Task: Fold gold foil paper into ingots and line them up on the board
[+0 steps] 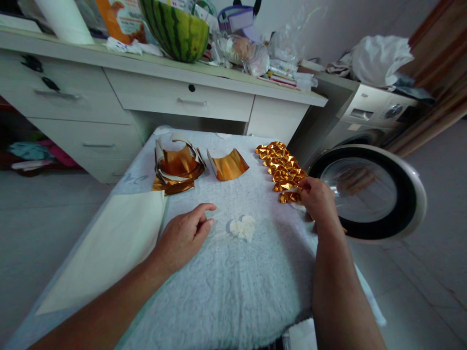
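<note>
Rows of folded gold foil paper pieces (279, 167) lie on the right half of the cloth-covered table. My right hand (318, 197) is at the near right end of these rows, its thumb and fingers pinched on a folded gold foil piece (290, 197); the fingertips partly hide the contact. Over the middle left of the table rests my left hand (188, 233), thumb and forefinger apart, holding nothing. Beyond it sits a stack of curled gold foil sheets (178, 165). A single curled gold foil sheet (230, 165) lies between the stack and the folded rows.
A pale heart-shaped patch (242, 227) marks the cloth (233, 287). White paper or fabric (105, 243) covers the table's left side. Behind stands a counter with drawers (182, 97), bearing a cut watermelon (178, 34). The open washing machine door (368, 189) is close beside my right arm.
</note>
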A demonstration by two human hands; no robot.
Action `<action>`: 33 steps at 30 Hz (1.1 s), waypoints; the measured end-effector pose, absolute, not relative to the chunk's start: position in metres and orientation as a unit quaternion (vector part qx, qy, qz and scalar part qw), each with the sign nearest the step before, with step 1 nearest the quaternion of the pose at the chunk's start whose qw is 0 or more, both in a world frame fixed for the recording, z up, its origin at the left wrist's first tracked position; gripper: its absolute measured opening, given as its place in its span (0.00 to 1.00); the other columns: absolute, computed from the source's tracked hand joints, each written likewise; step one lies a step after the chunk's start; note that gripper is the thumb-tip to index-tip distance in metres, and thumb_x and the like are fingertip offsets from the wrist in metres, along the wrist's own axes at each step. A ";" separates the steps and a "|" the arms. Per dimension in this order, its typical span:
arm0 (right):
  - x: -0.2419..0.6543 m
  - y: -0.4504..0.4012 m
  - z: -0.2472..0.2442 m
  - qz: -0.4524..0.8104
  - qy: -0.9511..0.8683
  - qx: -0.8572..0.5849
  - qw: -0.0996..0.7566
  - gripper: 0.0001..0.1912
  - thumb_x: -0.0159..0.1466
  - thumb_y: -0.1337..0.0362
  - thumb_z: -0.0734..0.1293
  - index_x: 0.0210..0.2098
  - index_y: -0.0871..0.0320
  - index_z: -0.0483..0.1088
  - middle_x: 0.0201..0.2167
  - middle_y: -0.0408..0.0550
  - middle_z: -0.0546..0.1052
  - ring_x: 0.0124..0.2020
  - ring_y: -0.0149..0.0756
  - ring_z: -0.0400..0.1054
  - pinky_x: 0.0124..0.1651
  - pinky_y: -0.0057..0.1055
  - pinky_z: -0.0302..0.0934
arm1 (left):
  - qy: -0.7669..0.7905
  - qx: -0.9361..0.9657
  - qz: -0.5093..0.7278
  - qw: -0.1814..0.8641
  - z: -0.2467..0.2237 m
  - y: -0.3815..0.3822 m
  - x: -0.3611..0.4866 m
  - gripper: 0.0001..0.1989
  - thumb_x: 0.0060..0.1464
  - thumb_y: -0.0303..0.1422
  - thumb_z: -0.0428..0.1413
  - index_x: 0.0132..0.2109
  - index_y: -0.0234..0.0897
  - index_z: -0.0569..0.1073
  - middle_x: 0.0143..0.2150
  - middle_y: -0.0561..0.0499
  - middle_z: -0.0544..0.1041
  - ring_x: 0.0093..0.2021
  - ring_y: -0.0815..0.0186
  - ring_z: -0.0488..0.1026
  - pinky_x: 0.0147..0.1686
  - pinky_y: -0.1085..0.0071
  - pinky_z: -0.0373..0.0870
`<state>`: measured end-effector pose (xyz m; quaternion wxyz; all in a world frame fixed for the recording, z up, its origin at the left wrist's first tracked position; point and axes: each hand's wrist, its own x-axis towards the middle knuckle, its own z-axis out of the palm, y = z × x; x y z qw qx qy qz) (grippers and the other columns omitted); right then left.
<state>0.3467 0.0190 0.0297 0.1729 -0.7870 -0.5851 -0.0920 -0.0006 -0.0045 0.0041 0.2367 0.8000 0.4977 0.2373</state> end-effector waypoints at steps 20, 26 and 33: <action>0.214 0.055 0.044 0.079 -0.817 -0.546 0.169 0.06 0.62 0.71 0.66 0.36 0.61 0.75 0.36 0.52 0.78 0.41 0.40 0.69 0.47 0.34 0.59 | 0.506 0.796 0.213 0.255 0.005 -0.004 0.002 0.14 0.61 0.33 0.47 0.51 0.40 0.69 0.27 0.56 0.72 0.30 0.65 0.73 0.30 0.72 0.62; 0.187 0.092 0.016 0.117 -0.777 -0.574 0.231 0.13 0.59 0.69 0.70 0.44 0.64 0.74 0.43 0.57 0.78 0.46 0.42 0.71 0.50 0.34 0.61 | 0.510 0.791 0.218 0.258 0.004 -0.004 0.003 0.14 0.61 0.32 0.47 0.52 0.40 0.70 0.28 0.56 0.73 0.31 0.65 0.73 0.31 0.71 0.62; 0.173 0.107 -0.010 0.192 -0.742 -0.550 0.331 0.10 0.60 0.67 0.70 0.42 0.61 0.75 0.40 0.51 0.79 0.40 0.37 0.72 0.45 0.31 0.63 | 0.514 0.790 0.209 0.261 0.003 -0.005 0.001 0.14 0.61 0.32 0.47 0.52 0.39 0.70 0.29 0.55 0.74 0.31 0.64 0.73 0.32 0.71 0.62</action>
